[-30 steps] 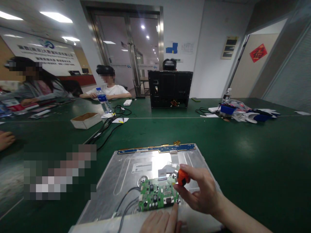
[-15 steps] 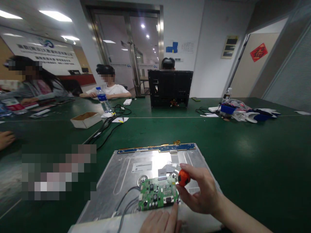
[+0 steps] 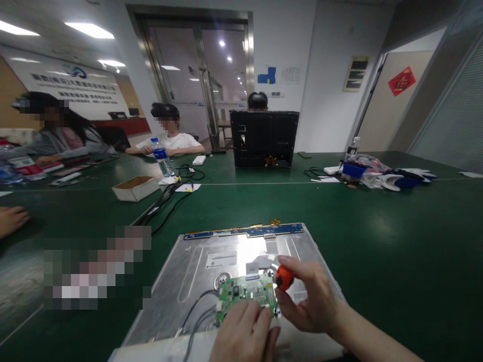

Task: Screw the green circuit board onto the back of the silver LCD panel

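My right hand [image 3: 311, 294] is closed, pinching the round orange-and-black handle of a short screwdriver [image 3: 285, 277] between thumb and fingers. The handle stands over the right edge of a green circuit board [image 3: 245, 289]; its tip is hard to make out near the board's lower right corner. My left hand [image 3: 243, 332] lies over the board's front edge, fingers bent and close together near that corner. Whatever its fingertips hold is hidden. Beneath the board is a metal display panel [image 3: 192, 271] with a blue strip board [image 3: 241, 231] along its far edge. Dark cables [image 3: 199, 311] run from the board's left side.
Across the green table [image 3: 377, 241] stands a black monitor housing [image 3: 264, 138]. An open cardboard box [image 3: 136, 190], a water bottle [image 3: 161, 157] and black cables [image 3: 162, 198] are to the left. Gloves and bags [image 3: 381, 176] lie at right. Several co-workers sit around; one's hand [image 3: 13, 221] shows at left.
My left hand has moved up and forward over the board's front edge, its fingers now more bent and covering the connector there. My right hand still grips the screwdriver in nearly the same place.
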The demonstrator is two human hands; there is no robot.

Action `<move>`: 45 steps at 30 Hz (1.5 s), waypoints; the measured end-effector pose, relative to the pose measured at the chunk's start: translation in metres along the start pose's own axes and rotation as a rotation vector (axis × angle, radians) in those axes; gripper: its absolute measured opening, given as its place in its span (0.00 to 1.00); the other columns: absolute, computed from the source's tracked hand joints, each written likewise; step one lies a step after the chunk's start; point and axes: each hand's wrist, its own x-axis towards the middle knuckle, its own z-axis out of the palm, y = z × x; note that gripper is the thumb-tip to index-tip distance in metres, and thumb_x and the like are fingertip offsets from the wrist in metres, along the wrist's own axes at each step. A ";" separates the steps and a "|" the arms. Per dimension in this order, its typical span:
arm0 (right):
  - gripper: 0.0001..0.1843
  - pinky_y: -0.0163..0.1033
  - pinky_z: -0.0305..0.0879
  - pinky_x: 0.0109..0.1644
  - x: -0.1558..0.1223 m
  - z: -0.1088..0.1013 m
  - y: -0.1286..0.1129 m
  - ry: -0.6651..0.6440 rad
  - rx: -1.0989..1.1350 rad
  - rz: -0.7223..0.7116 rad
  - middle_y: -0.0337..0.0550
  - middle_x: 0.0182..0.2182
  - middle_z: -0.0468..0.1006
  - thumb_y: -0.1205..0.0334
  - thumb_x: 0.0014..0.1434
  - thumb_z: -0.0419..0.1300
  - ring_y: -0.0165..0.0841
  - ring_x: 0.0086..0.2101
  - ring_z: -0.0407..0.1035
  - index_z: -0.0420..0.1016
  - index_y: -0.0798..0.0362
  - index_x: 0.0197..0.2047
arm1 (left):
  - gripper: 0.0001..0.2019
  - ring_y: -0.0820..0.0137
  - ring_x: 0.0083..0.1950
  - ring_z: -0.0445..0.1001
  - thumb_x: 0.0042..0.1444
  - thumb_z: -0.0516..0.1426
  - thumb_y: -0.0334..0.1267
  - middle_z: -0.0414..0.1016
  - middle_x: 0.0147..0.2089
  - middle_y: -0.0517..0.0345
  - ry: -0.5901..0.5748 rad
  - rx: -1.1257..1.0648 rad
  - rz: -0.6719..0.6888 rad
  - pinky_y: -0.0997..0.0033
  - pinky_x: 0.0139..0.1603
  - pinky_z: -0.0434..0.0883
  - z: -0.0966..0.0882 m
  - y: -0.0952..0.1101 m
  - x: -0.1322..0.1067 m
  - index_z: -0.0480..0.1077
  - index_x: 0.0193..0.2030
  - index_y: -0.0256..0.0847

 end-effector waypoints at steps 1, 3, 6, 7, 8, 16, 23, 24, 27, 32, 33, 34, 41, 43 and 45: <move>0.28 0.34 0.73 0.27 0.000 0.000 0.000 -0.007 0.012 -0.004 0.40 0.30 0.78 0.71 0.61 0.52 0.31 0.25 0.73 0.58 0.57 0.64 | 0.05 0.62 0.35 0.75 0.60 0.53 0.30 0.73 0.35 0.56 -0.034 -0.019 -0.033 0.65 0.34 0.72 -0.001 -0.001 0.003 0.67 0.40 0.43; 0.28 0.34 0.72 0.27 0.000 0.000 0.000 -0.007 0.033 -0.004 0.40 0.29 0.78 0.70 0.61 0.52 0.31 0.25 0.72 0.57 0.57 0.65 | 0.10 0.59 0.42 0.75 0.55 0.55 0.29 0.75 0.43 0.54 -0.096 -0.086 -0.090 0.60 0.41 0.73 -0.002 -0.003 0.009 0.68 0.44 0.44; 0.29 0.34 0.72 0.27 0.000 0.001 0.000 -0.004 0.034 0.001 0.40 0.30 0.78 0.70 0.61 0.52 0.31 0.25 0.72 0.57 0.57 0.65 | 0.16 0.58 0.48 0.72 0.52 0.55 0.27 0.74 0.49 0.55 -0.121 -0.187 -0.157 0.56 0.49 0.70 0.005 -0.001 0.014 0.69 0.46 0.45; 0.29 0.34 0.72 0.27 0.001 0.000 0.000 -0.003 0.028 0.000 0.40 0.30 0.78 0.70 0.60 0.52 0.31 0.25 0.72 0.57 0.57 0.65 | 0.16 0.59 0.49 0.72 0.51 0.54 0.26 0.74 0.49 0.55 -0.108 -0.205 -0.176 0.55 0.51 0.69 0.009 0.000 0.015 0.69 0.46 0.45; 0.29 0.34 0.72 0.27 0.001 0.000 0.000 -0.006 0.023 -0.002 0.41 0.30 0.78 0.71 0.60 0.52 0.31 0.25 0.73 0.57 0.57 0.65 | 0.16 0.59 0.50 0.71 0.51 0.53 0.25 0.74 0.48 0.55 -0.084 -0.215 -0.186 0.54 0.52 0.67 0.013 0.001 0.016 0.69 0.45 0.45; 0.27 0.34 0.72 0.28 0.001 0.002 0.000 0.002 0.038 -0.019 0.41 0.30 0.79 0.70 0.61 0.51 0.31 0.26 0.73 0.58 0.59 0.63 | 0.13 0.61 0.44 0.71 0.52 0.52 0.24 0.74 0.41 0.56 -0.010 -0.196 -0.169 0.52 0.54 0.66 0.039 -0.002 0.011 0.69 0.41 0.44; 0.29 0.34 0.73 0.29 0.001 0.001 0.001 -0.011 0.054 -0.013 0.42 0.31 0.78 0.70 0.60 0.51 0.31 0.26 0.73 0.57 0.58 0.65 | 0.11 0.62 0.47 0.72 0.53 0.52 0.25 0.75 0.42 0.55 -0.048 -0.124 -0.130 0.51 0.59 0.65 0.042 -0.003 0.009 0.67 0.41 0.43; 0.29 0.34 0.73 0.29 0.001 0.000 0.001 -0.015 0.049 -0.015 0.42 0.31 0.79 0.70 0.60 0.51 0.32 0.27 0.73 0.57 0.58 0.65 | 0.11 0.61 0.47 0.72 0.54 0.51 0.26 0.75 0.42 0.55 -0.052 -0.123 -0.126 0.51 0.59 0.65 0.042 -0.003 0.008 0.67 0.41 0.43; 0.29 0.34 0.72 0.29 0.001 -0.001 0.000 -0.024 0.031 -0.015 0.42 0.31 0.79 0.70 0.60 0.51 0.32 0.27 0.74 0.56 0.59 0.65 | 0.11 0.62 0.47 0.73 0.53 0.51 0.26 0.75 0.41 0.56 -0.052 -0.117 -0.116 0.51 0.60 0.64 0.043 -0.003 0.008 0.67 0.41 0.43; 0.30 0.34 0.73 0.29 0.000 0.000 0.000 -0.028 0.040 -0.001 0.41 0.31 0.79 0.70 0.60 0.52 0.32 0.27 0.74 0.56 0.57 0.66 | 0.12 0.62 0.45 0.74 0.53 0.51 0.26 0.75 0.40 0.56 -0.023 -0.106 -0.109 0.51 0.59 0.66 0.045 -0.004 0.006 0.68 0.41 0.43; 0.30 0.34 0.73 0.29 0.000 0.000 0.001 -0.026 0.043 -0.002 0.41 0.31 0.79 0.70 0.60 0.52 0.32 0.27 0.74 0.56 0.57 0.66 | 0.12 0.62 0.45 0.74 0.53 0.51 0.25 0.75 0.40 0.56 -0.021 -0.110 -0.112 0.51 0.59 0.66 0.045 -0.004 0.006 0.68 0.41 0.43; 0.30 0.34 0.73 0.29 -0.001 0.000 0.001 -0.027 0.046 0.000 0.41 0.31 0.79 0.70 0.60 0.52 0.32 0.26 0.74 0.56 0.57 0.65 | 0.12 0.62 0.45 0.74 0.53 0.51 0.25 0.75 0.40 0.56 -0.018 -0.115 -0.115 0.51 0.59 0.66 0.044 -0.004 0.007 0.68 0.41 0.43; 0.27 0.35 0.72 0.28 -0.003 0.001 0.001 -0.027 -0.007 0.026 0.42 0.31 0.80 0.67 0.64 0.53 0.32 0.26 0.74 0.57 0.56 0.65 | 0.13 0.63 0.46 0.74 0.54 0.50 0.25 0.76 0.42 0.56 -0.055 -0.182 -0.137 0.50 0.59 0.66 0.031 -0.003 0.013 0.69 0.42 0.43; 0.27 0.35 0.72 0.28 -0.004 0.001 0.001 -0.029 -0.031 0.032 0.42 0.32 0.81 0.66 0.64 0.53 0.33 0.27 0.74 0.56 0.55 0.66 | 0.13 0.63 0.48 0.74 0.54 0.50 0.25 0.77 0.43 0.55 -0.091 -0.171 -0.134 0.51 0.60 0.66 0.026 -0.003 0.014 0.69 0.43 0.43; 0.27 0.35 0.72 0.28 -0.003 0.001 0.001 -0.024 -0.039 0.027 0.42 0.32 0.81 0.65 0.65 0.53 0.32 0.26 0.74 0.56 0.55 0.66 | 0.13 0.63 0.49 0.74 0.55 0.52 0.25 0.77 0.44 0.55 -0.134 -0.163 -0.128 0.51 0.60 0.66 0.022 -0.005 0.015 0.69 0.44 0.43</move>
